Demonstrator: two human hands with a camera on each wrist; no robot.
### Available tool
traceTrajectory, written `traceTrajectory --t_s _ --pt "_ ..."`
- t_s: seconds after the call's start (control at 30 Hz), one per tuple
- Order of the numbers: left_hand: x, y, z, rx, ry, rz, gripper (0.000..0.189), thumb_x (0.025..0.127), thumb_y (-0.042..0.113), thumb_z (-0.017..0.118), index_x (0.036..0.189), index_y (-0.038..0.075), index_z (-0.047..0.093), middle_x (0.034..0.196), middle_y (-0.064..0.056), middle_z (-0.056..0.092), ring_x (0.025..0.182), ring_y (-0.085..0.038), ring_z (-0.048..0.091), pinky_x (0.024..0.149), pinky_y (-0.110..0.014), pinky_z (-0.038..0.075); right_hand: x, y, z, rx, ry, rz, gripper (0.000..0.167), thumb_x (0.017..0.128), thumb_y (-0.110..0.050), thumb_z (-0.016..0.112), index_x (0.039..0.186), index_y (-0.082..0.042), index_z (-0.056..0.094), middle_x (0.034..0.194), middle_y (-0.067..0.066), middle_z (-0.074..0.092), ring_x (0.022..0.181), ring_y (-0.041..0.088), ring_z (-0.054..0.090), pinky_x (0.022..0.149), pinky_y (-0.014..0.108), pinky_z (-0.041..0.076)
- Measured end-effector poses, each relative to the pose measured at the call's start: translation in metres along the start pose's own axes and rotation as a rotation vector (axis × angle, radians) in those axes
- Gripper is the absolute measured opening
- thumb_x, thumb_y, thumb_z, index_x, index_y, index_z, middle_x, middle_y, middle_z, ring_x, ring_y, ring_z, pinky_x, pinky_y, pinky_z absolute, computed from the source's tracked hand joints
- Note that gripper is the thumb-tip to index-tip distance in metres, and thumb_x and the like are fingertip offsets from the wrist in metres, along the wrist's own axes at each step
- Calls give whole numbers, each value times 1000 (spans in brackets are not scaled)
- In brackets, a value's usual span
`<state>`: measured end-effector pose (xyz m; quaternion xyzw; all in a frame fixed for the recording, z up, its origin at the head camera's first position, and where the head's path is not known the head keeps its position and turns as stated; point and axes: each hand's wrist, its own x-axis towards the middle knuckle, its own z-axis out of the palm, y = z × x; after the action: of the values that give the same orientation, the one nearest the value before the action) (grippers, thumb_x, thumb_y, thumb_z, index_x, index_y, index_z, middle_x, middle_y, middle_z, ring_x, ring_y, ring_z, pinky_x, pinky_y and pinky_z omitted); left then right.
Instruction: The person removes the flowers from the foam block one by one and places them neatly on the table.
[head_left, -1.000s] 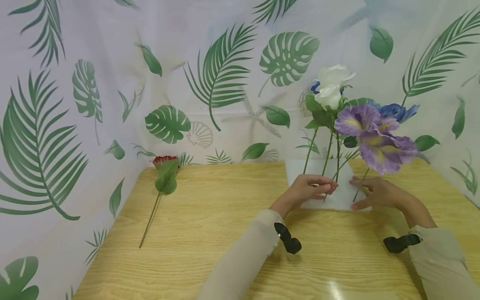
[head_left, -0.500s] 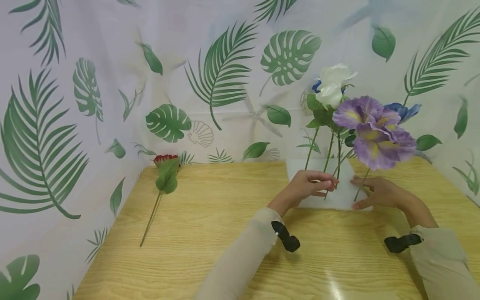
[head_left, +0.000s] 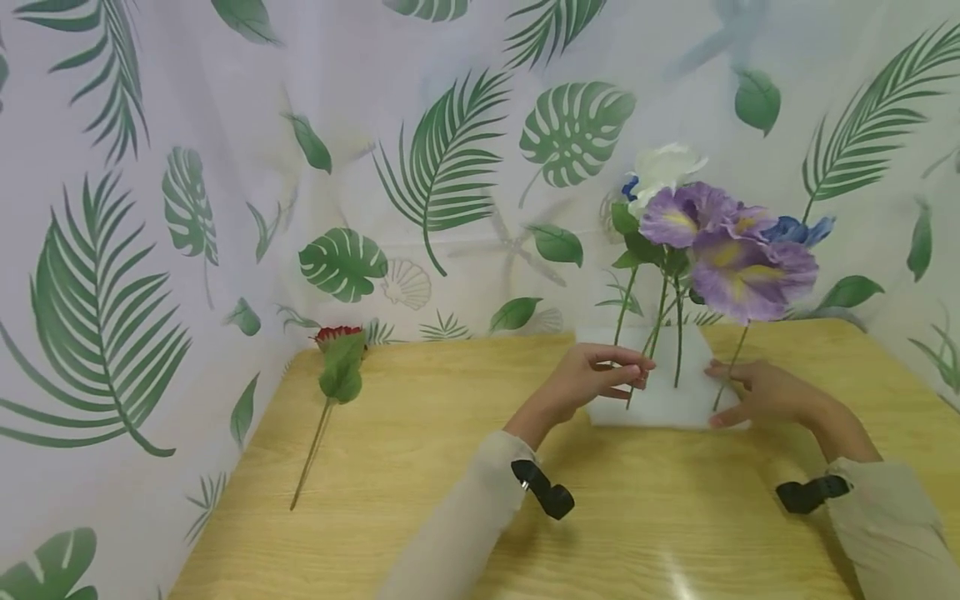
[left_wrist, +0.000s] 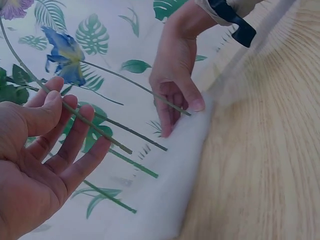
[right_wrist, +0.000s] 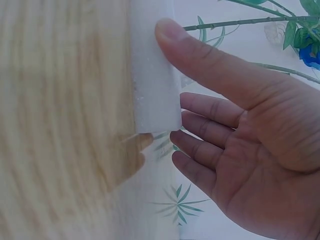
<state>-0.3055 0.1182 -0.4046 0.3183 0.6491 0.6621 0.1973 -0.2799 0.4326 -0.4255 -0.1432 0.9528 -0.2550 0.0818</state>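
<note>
My left hand [head_left: 592, 383] pinches the stem [left_wrist: 114, 142] of a purple artificial flower [head_left: 738, 262] with thumb and fingertips. The bottom tip of that stem looks free, over a white foam block [head_left: 693, 404]. My right hand [head_left: 780, 396] grips the block's right end, thumb on the near side and fingers [right_wrist: 197, 150] behind. Beside that thumb a blue flower [left_wrist: 67, 57] stands with its stem in the foam. A white rose [head_left: 667, 167] and other stems also stand in the block, partly hidden behind the purple petals.
A red flower [head_left: 340, 337] with green leaves lies at the left back of the wooden table [head_left: 420, 442]. Behind the table hangs a leaf-printed cloth [head_left: 465, 283]. Dark straps [head_left: 543, 492] sit on both wrists.
My left hand has moved left with the purple flower, whose petals now cover more of the white rose. The right hand keeps its grip on the foam block. The head view has tilted slightly.
</note>
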Motion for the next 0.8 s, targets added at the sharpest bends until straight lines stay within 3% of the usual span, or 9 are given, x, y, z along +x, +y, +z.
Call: traceTrajectory --t_s 0.3,0.67,0.8 --pt "-25 15 -27 27 53 64 28 102 3 60 126 -9 66 126 -31 66 92 -5 70 89 -37 63 0 2 0 -15 -6 -28 92 80 -33 88 147 11 43 151 36 38 135 63 36 105 72 40" --pt "-68 20 -80 117 215 74 27 102 5 60 126 -4 68 115 -33 67 91 -7 70 87 -40 64 2 7 4 -38 18 -44 91 78 -31 89 145 12 45 149 37 41 132 63 39 103 72 41" --pt "-86 25 -98 155 287 41 27 102 7 62 127 -1 69 111 -24 71 91 -9 71 87 -41 64 2 7 4 -47 14 -31 92 78 -32 89 145 12 45 149 37 40 134 64 36 104 73 38"
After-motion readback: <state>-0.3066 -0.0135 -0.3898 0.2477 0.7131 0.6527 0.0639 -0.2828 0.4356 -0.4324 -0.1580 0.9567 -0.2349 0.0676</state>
